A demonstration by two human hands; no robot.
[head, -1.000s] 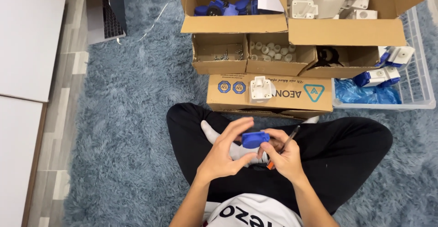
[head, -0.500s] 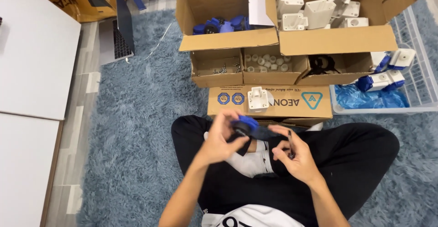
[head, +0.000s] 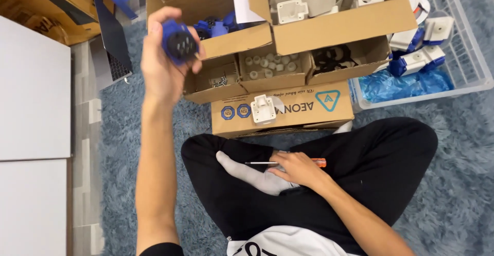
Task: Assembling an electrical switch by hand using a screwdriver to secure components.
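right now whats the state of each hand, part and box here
left hand: raised, gripping blue part
blue part: held above the boxes
right hand: resting on leg, on screwdriver
screwdriver: lying flat on lap
cardboard boxes: flaps open, filled with parts
white part: sitting on closed box

You sit cross-legged on a shaggy blue-grey rug (head: 453,184). Ahead of your knees a flat cardboard box (head: 288,114) lies on it, with open cartons (head: 329,27) of parts packed just behind. At the far right a clear plastic crate (head: 463,55) rests on the rug. Toward the far left corner a laptop (head: 110,55) stands on it, near the bare floor (head: 85,117) along the rug's left edge.
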